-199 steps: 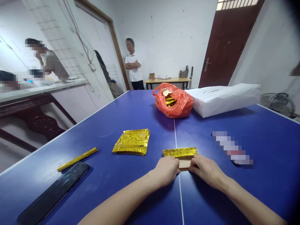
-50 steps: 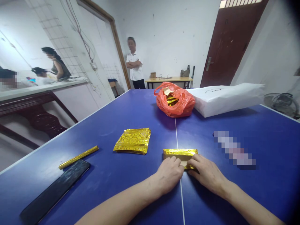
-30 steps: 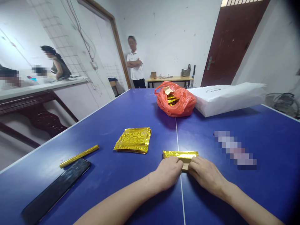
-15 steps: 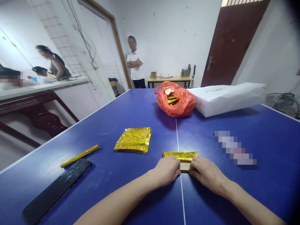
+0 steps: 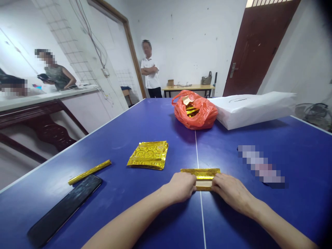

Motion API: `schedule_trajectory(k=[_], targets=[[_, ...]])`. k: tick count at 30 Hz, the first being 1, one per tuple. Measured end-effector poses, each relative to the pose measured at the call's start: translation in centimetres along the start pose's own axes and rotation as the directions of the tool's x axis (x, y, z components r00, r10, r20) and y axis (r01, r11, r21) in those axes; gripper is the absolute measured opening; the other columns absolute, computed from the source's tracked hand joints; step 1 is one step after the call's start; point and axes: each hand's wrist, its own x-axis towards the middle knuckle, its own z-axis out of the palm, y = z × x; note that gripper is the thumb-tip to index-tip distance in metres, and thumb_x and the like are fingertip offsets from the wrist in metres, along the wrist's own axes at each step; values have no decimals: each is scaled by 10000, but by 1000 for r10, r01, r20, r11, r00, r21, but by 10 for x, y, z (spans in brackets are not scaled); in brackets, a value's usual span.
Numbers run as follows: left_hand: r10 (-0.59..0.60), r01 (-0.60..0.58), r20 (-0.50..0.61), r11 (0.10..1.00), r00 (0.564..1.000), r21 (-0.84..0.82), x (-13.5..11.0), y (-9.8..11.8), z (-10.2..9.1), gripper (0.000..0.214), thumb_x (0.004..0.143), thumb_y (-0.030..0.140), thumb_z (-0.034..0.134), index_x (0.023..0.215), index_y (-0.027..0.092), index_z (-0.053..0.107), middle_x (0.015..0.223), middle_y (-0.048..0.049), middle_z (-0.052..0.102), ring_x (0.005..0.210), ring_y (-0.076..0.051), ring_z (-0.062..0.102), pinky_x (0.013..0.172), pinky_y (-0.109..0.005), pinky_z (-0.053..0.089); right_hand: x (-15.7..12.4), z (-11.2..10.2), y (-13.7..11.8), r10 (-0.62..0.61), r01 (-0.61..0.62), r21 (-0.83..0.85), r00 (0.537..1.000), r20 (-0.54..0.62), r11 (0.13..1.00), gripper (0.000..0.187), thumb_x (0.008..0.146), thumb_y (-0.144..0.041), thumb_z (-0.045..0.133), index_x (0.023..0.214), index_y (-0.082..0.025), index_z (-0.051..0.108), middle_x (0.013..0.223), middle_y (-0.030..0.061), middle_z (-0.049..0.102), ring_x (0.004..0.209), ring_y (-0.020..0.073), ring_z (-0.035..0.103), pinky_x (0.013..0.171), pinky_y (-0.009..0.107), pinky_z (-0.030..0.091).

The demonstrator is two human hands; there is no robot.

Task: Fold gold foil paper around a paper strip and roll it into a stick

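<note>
Left foreground: black smartphone [image 5: 64, 211] on blue table [image 5: 145, 121]. Far right: white bag [image 5: 250, 111]. Background: person [image 5: 151, 75] with folded arms, maroon door [image 5: 259, 48].

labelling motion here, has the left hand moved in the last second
Yes, leftward: the left hand reached the white table line earlier but now stops short of it.

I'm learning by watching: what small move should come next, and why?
Perhaps fold the near edge of the gold sheet over its pale strip: the left hand and right hand hold its two sides, and that strip lies uncovered between them.
</note>
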Motion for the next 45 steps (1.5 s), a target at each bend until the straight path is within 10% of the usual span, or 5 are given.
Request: schedule_trajectory(k=[25, 45], targets=[[-24, 27, -12, 971, 1000, 237, -6, 3, -8, 164, 786, 128, 444, 914, 123, 546, 872, -121, 609, 775, -235, 581, 637, -327, 447, 0, -5, 5, 78, -78, 1, 995, 55, 997, 177, 819, -138, 387, 743, -200, 535, 755, 33, 633, 690, 178, 572, 578, 273, 318], [247, -150, -165, 880, 955, 451, -25, 30, 27, 239, 844, 146, 389, 1059, 149, 494, 748, -82, 527, 650, -212, 510, 533, -304, 368, -3, 1, -1, 70, -65, -194, 997, 16, 979, 237, 783, -65, 346, 795, -187, 549, 805, 58, 628, 677, 194, 593, 552, 295, 335]])
